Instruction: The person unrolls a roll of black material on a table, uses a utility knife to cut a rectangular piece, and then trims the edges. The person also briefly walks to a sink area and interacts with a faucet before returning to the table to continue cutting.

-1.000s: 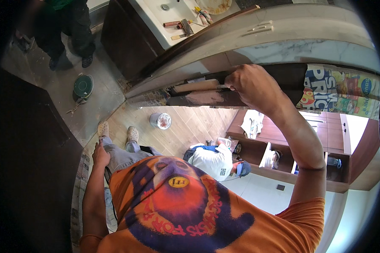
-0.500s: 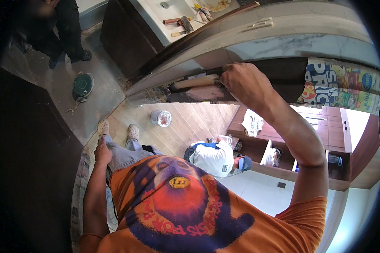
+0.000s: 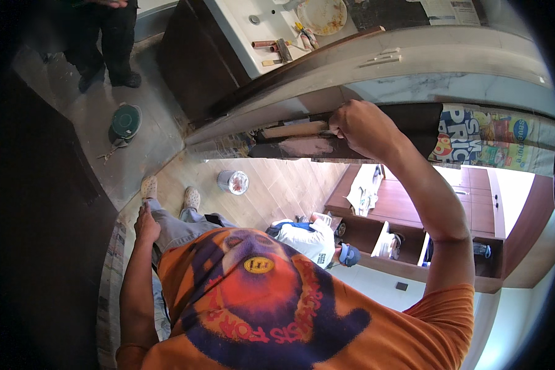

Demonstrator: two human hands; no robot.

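**Right hand slides left along the dark panel edge**

Since half a second ago the left hand (image 3: 147, 223) has stayed down against the person's grey trouser leg, fingers loosely together and holding nothing. The right hand (image 3: 362, 126) has edged slightly along the underside of the dark wooden panel (image 3: 413, 120), its fingers clamped on the wooden handle of a putty knife (image 3: 296, 131). The knife lies nearly level, blade end pointing left, pressed to the panel's lower edge. That edge carries a pale, smeared patch of filler (image 3: 302, 147) just beneath the tool. Right of the hand, coloured newspaper (image 3: 493, 139) covers the panel. A metal tin (image 3: 233, 182) stands on the wood floor below.
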